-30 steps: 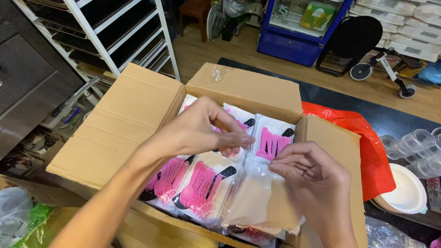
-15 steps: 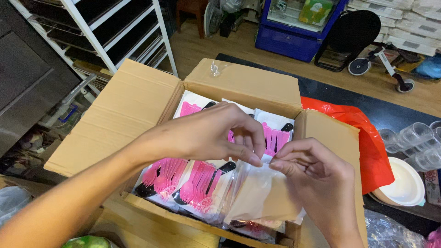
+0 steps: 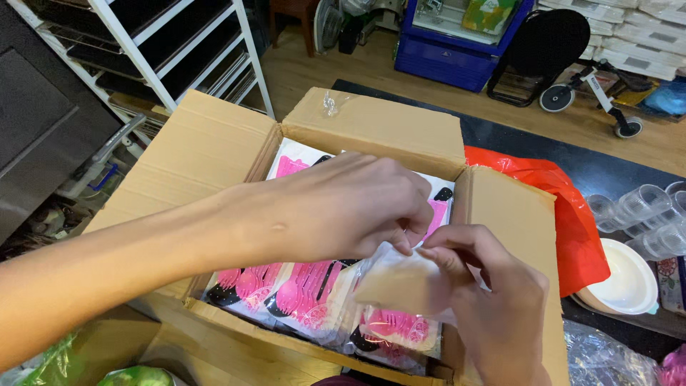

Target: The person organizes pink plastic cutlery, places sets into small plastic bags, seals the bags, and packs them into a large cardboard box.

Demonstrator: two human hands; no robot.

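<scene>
An open cardboard box (image 3: 214, 150) fills the middle of the head view. Inside lie several clear packets of pink and black plastic cutlery (image 3: 307, 293). My left hand (image 3: 350, 207) reaches across the box from the left and pinches the top edge of a clear plastic packet (image 3: 400, 282). My right hand (image 3: 493, 300) comes up from the lower right and pinches the same packet's edge beside the left fingers. The packet hangs above the box's near right corner and looks pale and translucent.
An orange plastic bag (image 3: 564, 214) lies right of the box on a black table. Clear plastic cups (image 3: 643, 214) and a white bowl (image 3: 629, 282) sit further right. A white shelving rack (image 3: 164, 64) stands at the back left, a blue cabinet (image 3: 457, 43) behind.
Both hands have drawn closer together over the packet's top edge, and the packet has bunched up. The camera has moved in nearer to the box.
</scene>
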